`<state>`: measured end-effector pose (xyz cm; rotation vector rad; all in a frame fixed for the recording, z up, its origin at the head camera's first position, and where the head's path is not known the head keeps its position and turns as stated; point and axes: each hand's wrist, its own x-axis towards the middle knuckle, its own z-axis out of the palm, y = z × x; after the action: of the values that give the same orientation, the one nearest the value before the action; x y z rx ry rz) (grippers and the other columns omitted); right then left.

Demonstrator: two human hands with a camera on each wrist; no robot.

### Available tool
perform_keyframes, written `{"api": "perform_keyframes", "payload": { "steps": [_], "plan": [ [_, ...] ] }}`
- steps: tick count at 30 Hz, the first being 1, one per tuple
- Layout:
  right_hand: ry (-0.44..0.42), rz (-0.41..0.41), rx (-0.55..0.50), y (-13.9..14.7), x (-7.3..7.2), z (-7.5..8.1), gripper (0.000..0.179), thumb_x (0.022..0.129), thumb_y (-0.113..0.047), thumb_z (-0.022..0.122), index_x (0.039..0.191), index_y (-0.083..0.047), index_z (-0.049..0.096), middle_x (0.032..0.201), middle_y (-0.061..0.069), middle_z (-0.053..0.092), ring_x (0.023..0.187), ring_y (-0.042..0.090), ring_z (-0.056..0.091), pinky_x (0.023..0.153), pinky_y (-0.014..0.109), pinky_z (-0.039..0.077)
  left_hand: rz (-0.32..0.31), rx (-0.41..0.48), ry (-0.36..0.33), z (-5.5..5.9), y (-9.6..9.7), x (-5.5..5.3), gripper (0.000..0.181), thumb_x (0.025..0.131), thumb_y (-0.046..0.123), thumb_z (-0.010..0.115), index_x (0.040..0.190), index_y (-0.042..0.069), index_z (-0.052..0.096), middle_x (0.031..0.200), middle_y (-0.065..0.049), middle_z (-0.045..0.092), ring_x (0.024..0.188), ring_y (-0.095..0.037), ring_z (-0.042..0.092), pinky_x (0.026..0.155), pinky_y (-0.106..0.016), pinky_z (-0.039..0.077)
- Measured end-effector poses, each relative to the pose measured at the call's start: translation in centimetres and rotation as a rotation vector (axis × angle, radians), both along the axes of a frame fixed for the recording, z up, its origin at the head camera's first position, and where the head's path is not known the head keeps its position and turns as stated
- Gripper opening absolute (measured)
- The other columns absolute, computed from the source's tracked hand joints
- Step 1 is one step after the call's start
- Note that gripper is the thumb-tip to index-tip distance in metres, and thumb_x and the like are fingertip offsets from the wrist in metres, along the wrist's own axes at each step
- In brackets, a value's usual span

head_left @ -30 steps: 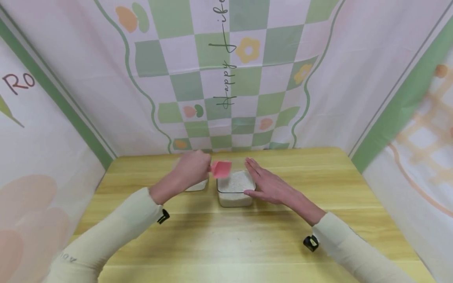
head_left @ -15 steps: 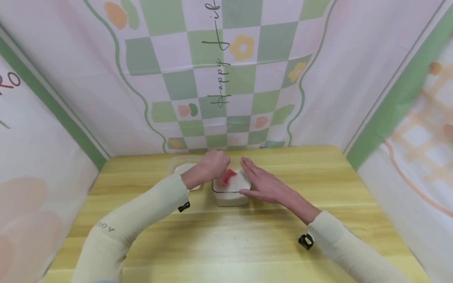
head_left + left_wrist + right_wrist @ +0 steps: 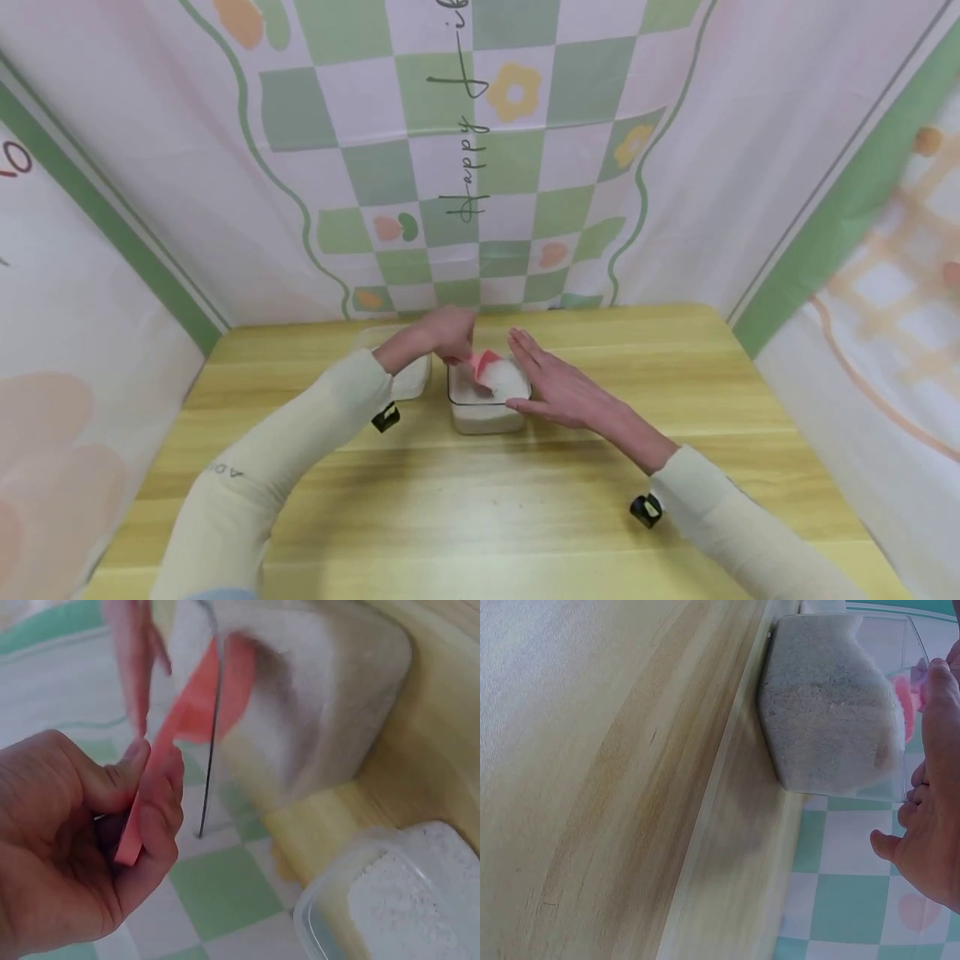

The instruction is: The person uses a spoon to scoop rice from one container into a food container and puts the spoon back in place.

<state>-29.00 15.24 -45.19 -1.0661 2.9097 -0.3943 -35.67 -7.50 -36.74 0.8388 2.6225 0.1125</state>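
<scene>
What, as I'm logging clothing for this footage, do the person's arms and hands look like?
The long cream fabric left sleeve carries dark lettering, too unclear to read; the long cream fabric right sleeve matches in colour. A small black device shows at the left cuff, another at the right cuff. The left hand and right hand wear no gloves.

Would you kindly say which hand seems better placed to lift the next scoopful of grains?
Probably the left hand: it grips the pink scoop, which dips inside the clear container of white grains. The right hand, at that container's side, holds no tool.
</scene>
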Motion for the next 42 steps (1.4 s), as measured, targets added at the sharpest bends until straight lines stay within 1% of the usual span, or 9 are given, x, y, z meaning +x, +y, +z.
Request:
{"api": "perform_keyframes", "payload": {
  "steps": [7,11,16,20,24,28,35,39,42],
  "plan": [
    [0.013,0.008,-0.011,-0.1,0.0,0.2,0.096,0.097,-0.060,0.050,0.158,0.000,0.006,0.168,0.016,0.004,0.155,0.030,0.009,0.121,0.048,0.028,0.096,0.225,-0.209,0.6,-2.9,-0.2,0.024,0.092,0.003,0.058,0.079,0.001,0.077,0.068,-0.009,0.073,0.051,-0.008,0.059,0.053,-0.019,0.051],
    [0.005,0.009,-0.014,0.0,0.1,0.2,0.096,0.097,-0.058,0.052,0.158,-0.001,0.005,0.168,0.015,0.002,0.156,0.030,0.008,0.121,0.047,0.027,0.128,0.301,-0.268,0.3,-4.2,-0.1,0.021,0.096,0.004,0.059,0.089,-0.002,0.078,0.077,-0.016,0.075,0.054,-0.010,0.063,0.056,-0.023,0.055],
    [-0.003,0.000,-0.011,0.0,0.1,0.2,0.096,0.097,-0.058,0.052,0.159,-0.001,0.004,0.168,0.014,0.001,0.156,0.030,0.008,0.121,0.047,0.027,0.127,0.374,-0.322,-0.4,-5.7,0.2,0.024,0.097,0.003,0.057,0.085,-0.002,0.077,0.067,-0.010,0.072,0.052,-0.008,0.059,0.054,-0.021,0.053],
    [-0.002,-0.002,-0.017,0.0,0.1,0.2,0.097,0.097,-0.059,0.052,0.159,-0.001,0.004,0.168,0.014,0.001,0.156,0.030,0.008,0.121,0.048,0.027,0.179,0.462,-0.395,-0.9,-6.6,0.8,0.027,0.098,0.004,0.056,0.078,-0.002,0.074,0.064,-0.005,0.068,0.052,-0.007,0.055,0.056,-0.022,0.052],
    [0.002,0.003,-0.025,0.0,0.1,0.2,0.097,0.097,-0.061,0.050,0.159,-0.001,0.004,0.168,0.015,0.002,0.155,0.031,0.009,0.121,0.048,0.027,0.227,0.544,-0.417,-1.2,-7.5,1.5,0.028,0.099,0.004,0.055,0.078,-0.001,0.074,0.067,-0.007,0.069,0.053,-0.008,0.053,0.059,-0.024,0.053],
    [0.005,0.003,-0.027,0.1,0.1,0.1,0.098,0.097,-0.062,0.049,0.158,0.000,0.004,0.168,0.016,0.002,0.155,0.032,0.010,0.121,0.049,0.028,0.230,0.596,-0.422,-1.5,-8.3,2.1,0.030,0.099,0.004,0.055,0.076,-0.003,0.072,0.066,-0.005,0.065,0.052,-0.008,0.050,0.059,-0.025,0.053],
    [-0.015,-0.011,-0.020,0.3,0.1,0.1,0.097,0.097,-0.060,0.051,0.159,-0.002,0.003,0.169,0.013,0.001,0.156,0.030,0.008,0.121,0.048,0.027,0.274,0.680,-0.459,-1.9,-9.7,2.9,0.026,0.100,0.004,0.054,0.087,-0.006,0.075,0.074,-0.010,0.070,0.059,-0.009,0.061,0.063,-0.028,0.056],
    [-0.026,-0.012,-0.019,0.2,0.2,-0.1,0.096,0.097,-0.058,0.052,0.159,-0.003,0.002,0.169,0.012,-0.001,0.156,0.028,0.007,0.122,0.047,0.026,0.299,0.727,-0.460,-2.1,-11.3,3.3,0.026,0.100,0.004,0.052,0.092,-0.011,0.073,0.070,-0.003,0.067,0.061,-0.009,0.060,0.072,-0.034,0.059],
    [-0.022,-0.007,-0.020,0.2,0.1,-0.2,0.096,0.098,-0.059,0.051,0.159,-0.002,0.003,0.168,0.014,0.001,0.156,0.029,0.006,0.122,0.047,0.026,0.322,0.758,-0.454,-2.1,-12.7,3.6,0.027,0.100,0.002,0.049,0.091,-0.012,0.071,0.068,0.000,0.065,0.060,-0.009,0.057,0.069,-0.031,0.058]
  ]
}}
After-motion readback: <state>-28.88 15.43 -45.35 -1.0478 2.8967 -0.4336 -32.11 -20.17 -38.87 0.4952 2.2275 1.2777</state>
